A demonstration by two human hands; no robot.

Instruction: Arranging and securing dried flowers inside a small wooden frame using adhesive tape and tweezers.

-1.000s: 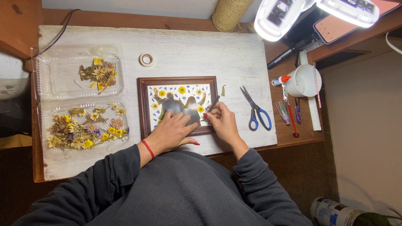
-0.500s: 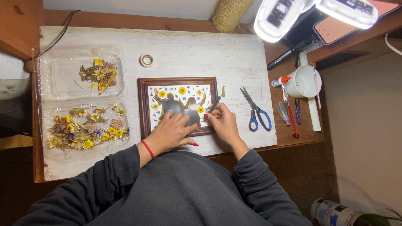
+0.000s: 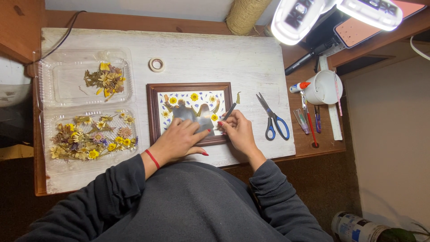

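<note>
A brown wooden picture frame [image 3: 153, 112] lies flat on the white board, filled with pressed yellow and blue flowers around a grey cut-out shape [image 3: 193, 115]. My left hand [image 3: 179, 140] rests flat on the frame's lower part, fingers spread over the grey shape. My right hand [image 3: 237, 130] holds dark tweezers [image 3: 229, 111], whose tips point at the frame's right side near a yellow flower [image 3: 214, 117].
Two clear plastic trays [image 3: 53, 89] of dried flowers sit at the left. A tape roll [image 3: 156, 65] lies behind the frame. Blue-handled scissors [image 3: 272, 117] lie to the right, then a white cup [image 3: 323, 87], pens and a ruler. A lamp [image 3: 300, 15] hangs above.
My right hand has shifted the tweezers slightly at the frame's right side. The left hand stays pressed on the frame.
</note>
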